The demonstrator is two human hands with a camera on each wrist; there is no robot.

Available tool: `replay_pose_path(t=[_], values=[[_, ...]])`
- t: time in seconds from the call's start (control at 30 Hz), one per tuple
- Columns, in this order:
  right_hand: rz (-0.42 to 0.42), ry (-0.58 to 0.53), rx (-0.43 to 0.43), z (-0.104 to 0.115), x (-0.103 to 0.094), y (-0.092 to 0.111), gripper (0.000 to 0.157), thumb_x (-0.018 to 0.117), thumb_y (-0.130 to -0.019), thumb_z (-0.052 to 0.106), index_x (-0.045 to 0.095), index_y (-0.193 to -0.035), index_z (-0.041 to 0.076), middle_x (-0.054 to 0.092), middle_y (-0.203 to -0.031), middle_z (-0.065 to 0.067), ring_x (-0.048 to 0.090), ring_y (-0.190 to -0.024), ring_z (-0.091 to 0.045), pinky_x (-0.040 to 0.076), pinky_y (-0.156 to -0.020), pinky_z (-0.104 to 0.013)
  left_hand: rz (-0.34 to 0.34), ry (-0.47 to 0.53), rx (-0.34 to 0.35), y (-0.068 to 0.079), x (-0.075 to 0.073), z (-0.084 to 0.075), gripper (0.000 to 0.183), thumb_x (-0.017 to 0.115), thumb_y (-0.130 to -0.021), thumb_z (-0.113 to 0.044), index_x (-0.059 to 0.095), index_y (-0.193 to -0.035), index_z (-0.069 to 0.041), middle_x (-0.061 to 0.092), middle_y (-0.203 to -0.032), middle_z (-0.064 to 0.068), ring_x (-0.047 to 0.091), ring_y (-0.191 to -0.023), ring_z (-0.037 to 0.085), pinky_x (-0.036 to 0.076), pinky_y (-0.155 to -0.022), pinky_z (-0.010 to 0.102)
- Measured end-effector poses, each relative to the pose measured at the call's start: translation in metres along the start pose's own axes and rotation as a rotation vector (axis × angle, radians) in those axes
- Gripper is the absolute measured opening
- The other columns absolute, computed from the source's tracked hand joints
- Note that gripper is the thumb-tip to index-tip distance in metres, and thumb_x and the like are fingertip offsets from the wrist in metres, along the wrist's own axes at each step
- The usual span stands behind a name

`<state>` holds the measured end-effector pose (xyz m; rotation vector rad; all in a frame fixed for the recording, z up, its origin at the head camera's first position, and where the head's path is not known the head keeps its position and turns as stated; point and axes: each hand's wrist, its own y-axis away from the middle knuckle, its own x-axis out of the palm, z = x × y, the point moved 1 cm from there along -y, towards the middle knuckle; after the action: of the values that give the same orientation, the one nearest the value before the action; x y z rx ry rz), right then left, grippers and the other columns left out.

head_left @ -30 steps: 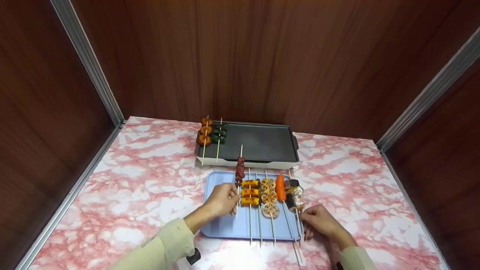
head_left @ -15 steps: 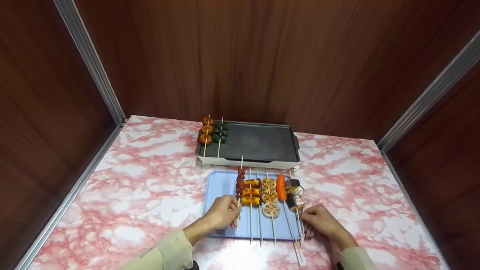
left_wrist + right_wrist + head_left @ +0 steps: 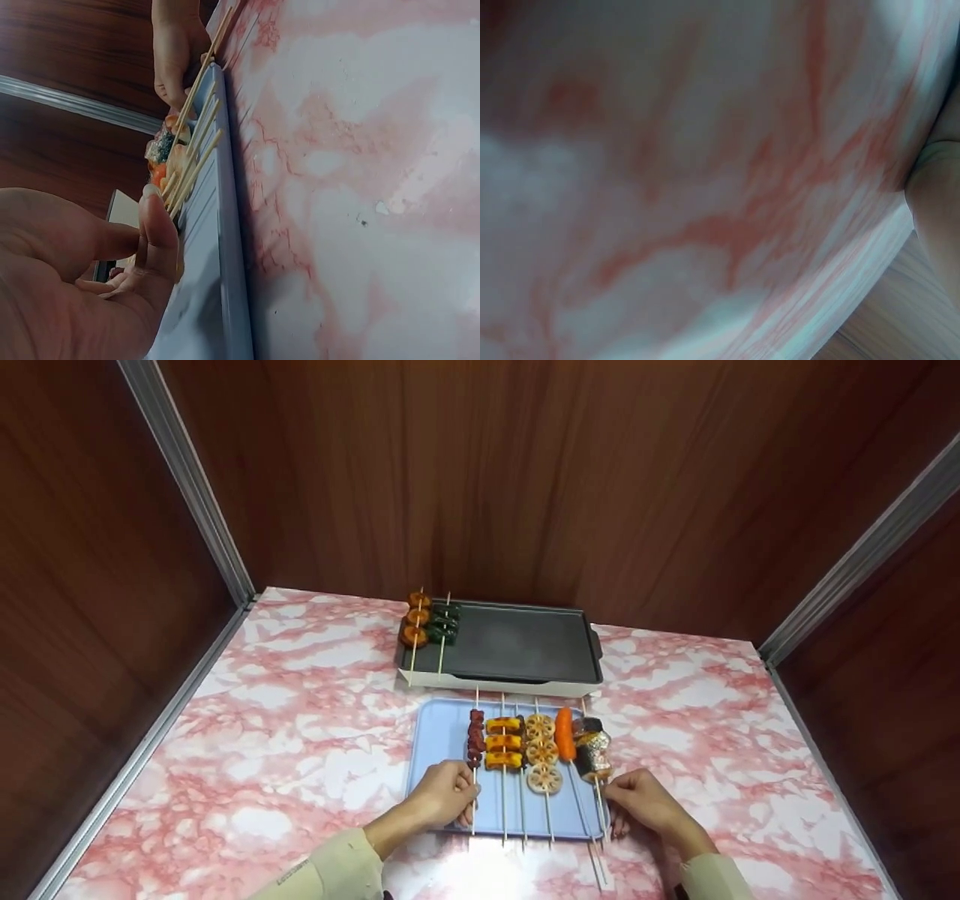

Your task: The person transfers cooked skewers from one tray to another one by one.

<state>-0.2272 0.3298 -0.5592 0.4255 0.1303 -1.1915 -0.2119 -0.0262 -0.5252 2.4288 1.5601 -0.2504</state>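
My left hand [image 3: 444, 793] pinches the bare lower stick of a skewer of dark red meat chunks [image 3: 475, 739], over the left part of the light blue tray [image 3: 431, 735]. In the left wrist view, thumb and fingers of the left hand [image 3: 112, 262] meet close above the tray surface. To the right lie a yellow-and-brown skewer [image 3: 504, 742], a lotus root skewer [image 3: 543, 751], an orange sausage on a stick [image 3: 565, 733] and a dark skewer with a silvery piece [image 3: 592, 750]. My right hand [image 3: 651, 804] grips the tray's right edge, beside the last stick.
Behind the tray stands a black griddle [image 3: 525, 643] with a pale base. On its left side lie a skewer of round orange-brown slices [image 3: 417, 617] and a dark green skewer [image 3: 445, 622]. Brown wood-look walls [image 3: 495, 480] enclose the pink-marbled table [image 3: 300, 720].
My left hand has drawn the meat skewer back from the griddle's front edge toward me, down onto the tray's left part. My right hand has stayed at the tray's edge.
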Motion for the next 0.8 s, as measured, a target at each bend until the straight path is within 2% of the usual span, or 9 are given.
replay_pose_path(t=[0.3, 0.63, 0.8], values=[[-0.009, -0.004, 0.013, -0.0024, 0.0000, -0.0006, 0.028, 0.060, -0.099, 0.009, 0.070, -0.084, -0.014, 0.063, -0.057, -0.005, 0.058, -0.042, -0.010, 0.050, -0.044, -0.024, 0.018, 0.028, -0.035, -0.0081, 0.0028, 0.0050, 0.012, 0.057, -0.099, 0.002, 0.058, -0.087, 0.005, 0.067, -0.064, 0.014, 0.057, -0.043, 0.008, 0.056, -0.048, 0.030], [0.000, -0.006, 0.013, -0.0007, 0.0003, -0.0003, 0.030, 0.059, -0.099, 0.010, 0.069, -0.082, -0.013, 0.065, -0.058, -0.006, 0.060, -0.043, -0.010, 0.050, -0.044, -0.025, 0.006, -0.008, -0.063, -0.0102, 0.0027, 0.0095, 0.014, 0.062, -0.097, 0.001, 0.057, -0.084, -0.001, 0.066, -0.062, 0.008, 0.057, -0.043, 0.008, 0.049, -0.043, 0.023], [-0.003, -0.006, 0.015, 0.0000, 0.0010, -0.0004, 0.028, 0.060, -0.098, 0.009, 0.068, -0.081, -0.012, 0.063, -0.056, -0.004, 0.059, -0.043, -0.010, 0.050, -0.044, -0.024, 0.013, -0.027, -0.069, -0.0099, -0.0005, 0.0092, 0.014, 0.065, -0.096, -0.002, 0.059, -0.084, -0.002, 0.065, -0.063, 0.008, 0.056, -0.044, 0.010, 0.050, -0.043, 0.025]])
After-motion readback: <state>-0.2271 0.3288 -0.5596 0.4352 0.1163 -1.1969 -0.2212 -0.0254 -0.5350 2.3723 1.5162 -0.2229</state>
